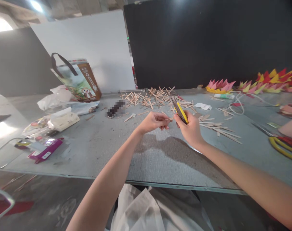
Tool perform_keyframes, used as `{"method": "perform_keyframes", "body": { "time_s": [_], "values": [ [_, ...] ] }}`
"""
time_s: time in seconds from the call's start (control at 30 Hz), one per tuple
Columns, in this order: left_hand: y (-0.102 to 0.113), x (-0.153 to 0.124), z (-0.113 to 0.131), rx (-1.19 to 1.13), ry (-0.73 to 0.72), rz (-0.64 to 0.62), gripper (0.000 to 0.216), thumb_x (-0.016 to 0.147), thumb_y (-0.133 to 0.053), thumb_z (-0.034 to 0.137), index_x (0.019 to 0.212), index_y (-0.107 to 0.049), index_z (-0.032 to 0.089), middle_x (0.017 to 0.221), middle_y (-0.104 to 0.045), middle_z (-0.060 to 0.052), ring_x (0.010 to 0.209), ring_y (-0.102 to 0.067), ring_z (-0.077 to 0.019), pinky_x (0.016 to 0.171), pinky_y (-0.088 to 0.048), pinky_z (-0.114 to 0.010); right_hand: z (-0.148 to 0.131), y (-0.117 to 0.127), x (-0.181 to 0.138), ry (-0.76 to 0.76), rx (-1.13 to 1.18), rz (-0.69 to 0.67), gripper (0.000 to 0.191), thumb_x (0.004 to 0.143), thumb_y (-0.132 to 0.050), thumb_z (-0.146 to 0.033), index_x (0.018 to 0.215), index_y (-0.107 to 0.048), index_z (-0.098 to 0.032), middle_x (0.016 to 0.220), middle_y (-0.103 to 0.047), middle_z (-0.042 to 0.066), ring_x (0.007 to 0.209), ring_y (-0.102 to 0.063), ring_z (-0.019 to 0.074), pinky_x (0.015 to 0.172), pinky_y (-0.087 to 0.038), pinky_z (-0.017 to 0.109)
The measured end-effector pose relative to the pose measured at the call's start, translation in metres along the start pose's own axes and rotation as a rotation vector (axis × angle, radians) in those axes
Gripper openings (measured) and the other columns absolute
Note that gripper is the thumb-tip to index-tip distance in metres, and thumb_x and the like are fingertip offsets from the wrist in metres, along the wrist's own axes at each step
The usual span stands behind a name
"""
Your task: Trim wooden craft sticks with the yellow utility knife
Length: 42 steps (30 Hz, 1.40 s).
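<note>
My left hand [156, 122] is closed, pinching a small wooden stick [170, 119] between thumb and fingers. Just to its right, my right hand [191, 127] grips a yellow and black utility knife [180, 110], its front end pointing up and away from me. The fingertips of both hands nearly meet above the grey table [107, 144]. Beyond them lies a pile of crossed and loose wooden sticks [150, 98]. More flat sticks [220, 128] are spread to the right of my right hand.
Scissors [284, 149] with yellow and red handles lie far right, near another person's arm [291, 128]. Folded paper pieces [220, 85], a glue tube [224, 96] and a white cable [242, 104] sit behind. Leftward are a carrier bag [80, 81] and a purple packet [46, 150].
</note>
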<state>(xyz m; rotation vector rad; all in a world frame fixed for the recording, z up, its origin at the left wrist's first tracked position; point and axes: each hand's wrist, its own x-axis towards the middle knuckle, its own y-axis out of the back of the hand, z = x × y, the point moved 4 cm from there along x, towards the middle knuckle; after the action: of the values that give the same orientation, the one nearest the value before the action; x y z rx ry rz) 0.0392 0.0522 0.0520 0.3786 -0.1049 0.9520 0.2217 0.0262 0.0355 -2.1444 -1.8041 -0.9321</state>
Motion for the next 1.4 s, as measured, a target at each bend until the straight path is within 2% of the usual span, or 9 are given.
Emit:
{"method": "perform_keyframes", "body": {
  "time_s": [0.2,0.37,0.43,0.63,0.77,0.83,0.93,1.23,1.4],
  "values": [
    [0.006,0.002,0.005,-0.068,-0.109,0.145,0.042,0.089,-0.076,0.052,0.077,-0.074,0.012,0.07,-0.071,-0.007,0.06,-0.059,-0.0106,0.061,-0.048,-0.025,-0.002,-0.005,-0.002,-0.037,0.013,-0.088,0.034,0.1,-0.062,-0.051,0.081,-0.056,-0.024,0.058,-0.053,-0.004,0.053,-0.049,0.0148,0.055,-0.037,0.03],
    [-0.002,0.01,-0.009,-0.127,-0.161,0.225,0.048,0.093,-0.068,0.06,0.081,-0.067,0.014,0.068,-0.067,-0.004,0.06,-0.063,-0.0122,0.061,-0.052,-0.026,-0.002,-0.012,-0.006,-0.053,0.055,-0.159,0.035,0.099,-0.062,-0.054,0.083,-0.058,-0.024,0.054,-0.053,-0.005,0.049,-0.05,0.0149,0.051,-0.038,0.03],
    [-0.002,0.013,-0.013,-0.178,-0.173,0.299,0.048,0.094,-0.064,0.063,0.084,-0.061,0.016,0.069,-0.066,-0.003,0.059,-0.065,-0.0124,0.061,-0.055,-0.027,-0.002,-0.013,-0.007,-0.06,0.071,-0.167,0.034,0.098,-0.063,-0.056,0.087,-0.061,-0.024,0.054,-0.053,-0.005,0.048,-0.049,0.0149,0.05,-0.039,0.029],
    [0.006,0.013,-0.018,-0.246,-0.153,0.413,0.034,0.098,-0.065,0.048,0.101,-0.043,0.021,0.083,-0.072,-0.002,0.054,-0.069,-0.0122,0.056,-0.055,-0.025,-0.002,-0.017,-0.009,-0.111,0.203,-0.232,0.038,0.097,-0.064,-0.058,0.082,-0.056,-0.024,0.055,-0.05,-0.006,0.046,-0.046,0.0129,0.045,-0.036,0.027],
    [0.009,0.011,-0.017,-0.203,-0.167,0.47,0.029,0.097,-0.065,0.035,0.11,-0.043,0.021,0.076,-0.071,0.001,0.052,-0.07,-0.0127,0.054,-0.055,-0.024,-0.001,-0.018,-0.01,-0.13,0.203,-0.244,0.037,0.096,-0.065,-0.059,0.108,-0.061,-0.025,0.06,-0.054,-0.007,0.045,-0.045,0.0126,0.043,-0.035,0.026],
    [0.009,0.011,-0.016,-0.2,-0.168,0.481,0.031,0.095,-0.065,0.029,0.114,-0.041,0.02,0.071,-0.07,0.003,0.052,-0.071,-0.0144,0.055,-0.056,-0.025,-0.002,-0.017,-0.01,-0.1,0.135,-0.253,0.039,0.096,-0.065,-0.059,0.114,-0.062,-0.024,0.061,-0.056,-0.006,0.047,-0.046,0.013,0.046,-0.036,0.025],
    [0.007,0.01,-0.014,-0.19,-0.162,0.481,0.036,0.094,-0.065,0.027,0.119,-0.041,0.02,0.067,-0.069,0.004,0.056,-0.075,-0.0175,0.058,-0.059,-0.027,-0.002,-0.017,-0.01,-0.06,0.067,-0.254,0.038,0.098,-0.061,-0.058,0.112,-0.064,-0.023,0.061,-0.056,-0.005,0.049,-0.048,0.0138,0.049,-0.037,0.026],
    [0.006,0.008,-0.012,-0.187,-0.183,0.445,0.041,0.093,-0.069,0.038,0.119,-0.041,0.021,0.065,-0.068,0.005,0.057,-0.076,-0.0202,0.057,-0.061,-0.027,-0.007,-0.014,-0.009,0.016,-0.043,-0.221,0.03,0.101,-0.059,-0.051,0.105,-0.069,-0.023,0.065,-0.059,-0.003,0.054,-0.05,0.0148,0.053,-0.036,0.027],
    [0.006,0.008,-0.012,-0.191,-0.195,0.445,0.043,0.093,-0.07,0.037,0.12,-0.041,0.021,0.067,-0.068,0.005,0.058,-0.077,-0.0199,0.058,-0.062,-0.028,-0.009,-0.013,-0.009,0.028,-0.049,-0.215,0.03,0.102,-0.058,-0.051,0.104,-0.069,-0.023,0.064,-0.058,-0.003,0.055,-0.051,0.0158,0.054,-0.036,0.028]
  ]
}}
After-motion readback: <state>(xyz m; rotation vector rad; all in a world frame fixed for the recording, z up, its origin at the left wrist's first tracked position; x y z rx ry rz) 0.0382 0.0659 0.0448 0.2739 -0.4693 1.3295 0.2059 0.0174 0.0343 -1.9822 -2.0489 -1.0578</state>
